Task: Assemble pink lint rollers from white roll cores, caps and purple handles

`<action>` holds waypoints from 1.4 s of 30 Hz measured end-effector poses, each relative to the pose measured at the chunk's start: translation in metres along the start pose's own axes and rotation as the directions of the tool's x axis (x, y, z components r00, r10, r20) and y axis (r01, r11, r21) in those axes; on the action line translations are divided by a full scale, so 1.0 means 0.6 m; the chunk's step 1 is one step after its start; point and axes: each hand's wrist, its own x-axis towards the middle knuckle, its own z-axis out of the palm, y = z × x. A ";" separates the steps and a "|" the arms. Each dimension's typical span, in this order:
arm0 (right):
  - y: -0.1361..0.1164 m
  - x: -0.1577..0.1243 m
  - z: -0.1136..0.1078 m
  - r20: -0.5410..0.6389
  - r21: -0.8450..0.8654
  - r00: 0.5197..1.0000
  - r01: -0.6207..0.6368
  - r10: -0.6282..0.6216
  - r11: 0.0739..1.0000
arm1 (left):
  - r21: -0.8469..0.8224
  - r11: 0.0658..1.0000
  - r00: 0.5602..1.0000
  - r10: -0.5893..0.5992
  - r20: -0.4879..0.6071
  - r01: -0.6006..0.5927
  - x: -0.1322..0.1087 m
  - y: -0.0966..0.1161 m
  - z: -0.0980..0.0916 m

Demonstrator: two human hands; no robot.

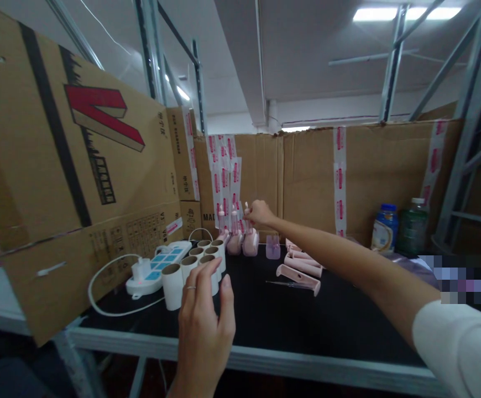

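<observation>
Three pale pink devices with rounded bases and slim upright tops stand in a row at the back of the black tabletop, the middle pink device (235, 242) among them. My right hand (261, 213) reaches across to the rightmost pink device (250, 243), its fingers closed at the slim top. My left hand (205, 315), a ring on one finger, is raised at the front with thumb and fingers apart, holding nothing. Just behind it stand several white cardboard tubes (172, 287), partly covered by the fingers.
A translucent pink cup (272, 247) and several pink shell parts (302, 265) lie right of the devices, with a thin metal-tipped tool (288, 284). A power strip (166, 265) with a looping white cable is at left. Blue-capped jar (385, 229) and green bottle (412, 226) stand back right. Cardboard walls (307, 182) enclose the table.
</observation>
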 end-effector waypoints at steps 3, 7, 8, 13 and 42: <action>0.006 0.017 0.026 0.022 -0.025 1.000 -0.016 0.017 1.000 | -0.009 1.000 1.000 -0.012 0.005 0.012 -0.001 -0.003 0.002; 0.016 0.032 0.050 0.022 -0.036 0.999 -0.033 0.034 0.999 | -0.012 1.000 1.000 -0.023 0.007 0.023 -0.002 -0.008 0.005; 0.019 0.035 0.053 0.017 -0.036 0.999 -0.037 0.037 0.999 | -0.011 1.000 1.000 -0.025 0.008 0.025 -0.002 -0.009 0.006; 0.031 0.043 0.064 -0.007 -0.038 0.999 -0.045 0.045 0.998 | -0.002 1.000 1.000 -0.026 0.018 0.026 -0.001 -0.010 0.009; 0.043 0.026 0.054 -0.134 0.036 0.990 -0.030 0.034 0.999 | 0.028 0.998 0.998 -0.057 -0.009 0.057 0.001 -0.032 0.007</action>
